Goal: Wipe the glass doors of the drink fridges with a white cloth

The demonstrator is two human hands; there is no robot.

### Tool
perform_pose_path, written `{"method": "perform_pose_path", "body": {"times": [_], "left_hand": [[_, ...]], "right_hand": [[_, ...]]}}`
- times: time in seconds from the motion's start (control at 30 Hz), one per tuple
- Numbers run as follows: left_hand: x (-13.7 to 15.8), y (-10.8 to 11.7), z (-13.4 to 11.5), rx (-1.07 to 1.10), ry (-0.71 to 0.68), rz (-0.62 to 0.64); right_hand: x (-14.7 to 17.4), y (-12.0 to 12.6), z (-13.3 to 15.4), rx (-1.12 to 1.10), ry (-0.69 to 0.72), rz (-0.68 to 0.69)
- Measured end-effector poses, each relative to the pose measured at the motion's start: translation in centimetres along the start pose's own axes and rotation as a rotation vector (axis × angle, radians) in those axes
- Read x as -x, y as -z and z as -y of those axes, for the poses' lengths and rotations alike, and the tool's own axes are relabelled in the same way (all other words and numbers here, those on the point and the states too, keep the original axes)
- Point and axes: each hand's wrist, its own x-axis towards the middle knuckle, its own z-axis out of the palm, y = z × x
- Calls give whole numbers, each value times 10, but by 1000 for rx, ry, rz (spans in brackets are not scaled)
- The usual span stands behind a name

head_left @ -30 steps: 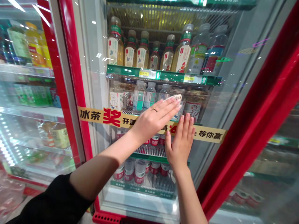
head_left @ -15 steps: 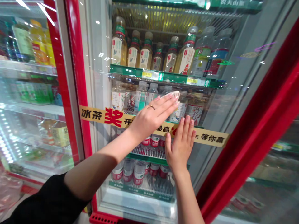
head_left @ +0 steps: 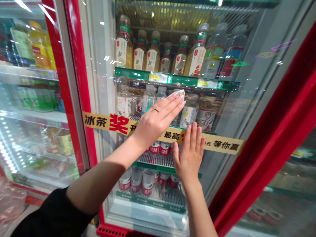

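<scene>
My left hand point(head_left: 155, 121), with a thin ring on one finger, lies stretched over the glass door point(head_left: 222, 108) of a drinks fridge. Beneath its fingers it presses a white cloth point(head_left: 182, 92) to the pane; only a thin edge of it shows past the fingertips. Lower and to the right, my right hand point(head_left: 189, 151) rests flat against the door with fingers extended and nothing in it. Its fingers cover part of a yellow printed strip point(head_left: 224, 144) that runs across the glass. Behind the pane, bottled drinks point(head_left: 190, 113) stand on the shelves.
A red door frame point(head_left: 261, 158) slants along the right side. Another red-framed fridge point(head_left: 59, 65) with drinks stands at the left. A red vented base point(head_left: 111, 230) lies below the door. Wrapped plastic packs point(head_left: 12, 204) sit on the floor at lower left.
My left hand has slid a little left and up over the glass, together with the cloth. My right hand stays in nearly the same place on the door.
</scene>
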Motion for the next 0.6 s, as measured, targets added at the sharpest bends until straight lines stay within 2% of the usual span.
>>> {"method": "perform_pose_path", "body": {"times": [0.1,0.2,0.33,0.4,0.47,0.6], "left_hand": [[12,12,9,7,-52,31],[17,16,14,10,-40,9],[9,-1,3,19,74,-56],[5,-8,-3,34,94,-50],[5,-8,-5,45,72,-10],[15,8,7,38,-6,49]], "right_hand": [[-1,2,1,-11,5,16],[-3,5,3,-22,9,24],[-4,7,6,-5,21,30],[-4,7,7,7,53,42],[-3,5,8,8,82,46],[-2,1,13,-14,54,37]]}}
